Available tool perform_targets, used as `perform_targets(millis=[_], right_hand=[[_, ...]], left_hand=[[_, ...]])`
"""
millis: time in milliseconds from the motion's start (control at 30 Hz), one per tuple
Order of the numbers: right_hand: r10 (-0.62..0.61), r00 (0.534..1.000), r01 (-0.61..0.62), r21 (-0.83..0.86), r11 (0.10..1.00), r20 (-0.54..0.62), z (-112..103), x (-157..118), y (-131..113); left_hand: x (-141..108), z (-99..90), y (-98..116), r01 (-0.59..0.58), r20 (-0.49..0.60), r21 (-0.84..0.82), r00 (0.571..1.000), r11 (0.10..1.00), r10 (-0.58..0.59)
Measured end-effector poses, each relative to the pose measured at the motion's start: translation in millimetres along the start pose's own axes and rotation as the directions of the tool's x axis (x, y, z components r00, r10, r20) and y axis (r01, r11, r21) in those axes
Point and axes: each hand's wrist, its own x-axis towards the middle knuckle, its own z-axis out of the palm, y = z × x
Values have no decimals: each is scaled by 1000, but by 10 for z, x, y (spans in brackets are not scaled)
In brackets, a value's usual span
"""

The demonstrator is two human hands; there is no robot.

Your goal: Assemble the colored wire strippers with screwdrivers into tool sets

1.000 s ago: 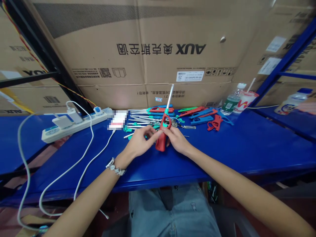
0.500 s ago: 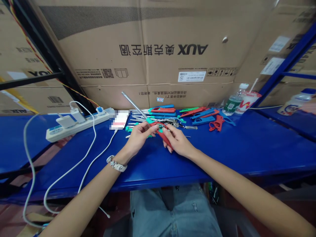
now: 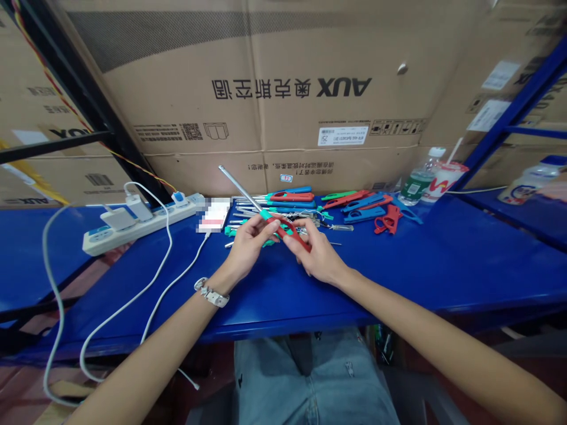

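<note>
A long-necked lighter (image 3: 243, 190) with a red body, a green collar and a metal tube is held between both hands, its tube pointing up and to the left. My left hand (image 3: 247, 243) pinches it near the green collar. My right hand (image 3: 322, 252) is closed around the rear of the red handle, and its fingers partly hide that end. Just behind the hands lie several more lighters (image 3: 292, 196) with red, blue and green parts and metal tubes. To their right is a loose pile of red and blue handle shells (image 3: 365, 206).
A phone (image 3: 217, 213), its screen blurred, lies left of the lighters on the blue table (image 3: 425, 271). Beyond it is a white power strip (image 3: 142, 227) with plugs and cables. At the back right stand a green-labelled bottle (image 3: 416, 186) and a cup with a straw (image 3: 444, 182). Cardboard (image 3: 283, 53) walls the back.
My right hand has shifted its grip on the red handle, the thumb now lying along it. The lighter has stayed in nearly the same place, turned slightly.
</note>
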Motion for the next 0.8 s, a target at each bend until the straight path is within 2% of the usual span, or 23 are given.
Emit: perform_targets(millis=[67,133,233,433,600,800], right_hand=[[-81,996,78,-108,991,-30,-2,-9,2],[-112,993,106,-164,981,-24,5,-17,12],[-117,993,116,-164,980,4,17,-23,29],[-108,994,110,-128,986,27,4,-27,34],[-73,997,76,-115,990,28,17,-26,44],[-61,998,61,-178,982,5,30,-20,28]], left_hand=[[8,-15,3,-3,-36,13,999,1000,3],[12,-21,21,-12,-54,-20,999,1000,10],[9,-21,65,-21,-61,-71,998,997,17],[-20,-29,114,31,38,-53,999,998,-29],[-18,-40,47,104,22,-67,994,992,-103],[-45,7,-10,121,-10,-121,992,985,-123]])
